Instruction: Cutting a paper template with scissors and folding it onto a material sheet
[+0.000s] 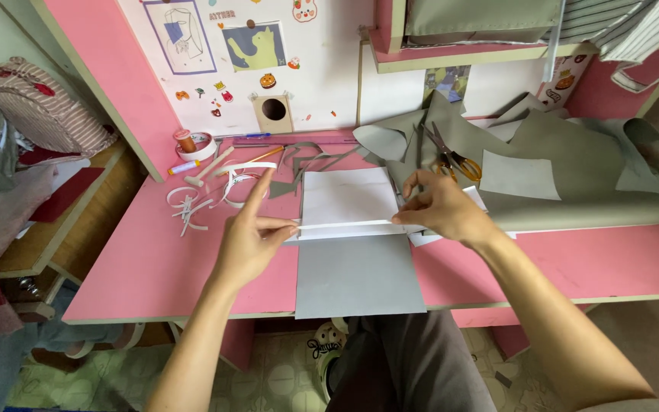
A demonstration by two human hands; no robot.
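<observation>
Thin white strip stretched across the grey sheet, which lies flat on the pink bench with its near edge hanging just past the bench lip. My left hand pinches the strip's left end between thumb and a fingertip, forefinger lifted free; my right hand pinches the right end, the grip narrow on both sides. Strip reads as very light and limp, likely to twist or sag unless held taut from both ends, so the ends are the place to hold. A white paper piece lies just behind it. Grey sheet looks soft yet flat-lying, probably felt or thin leatherette. Orange-handled scissors rest on the grey offcuts behind my right hand; curled white strips lie beyond the left.
</observation>
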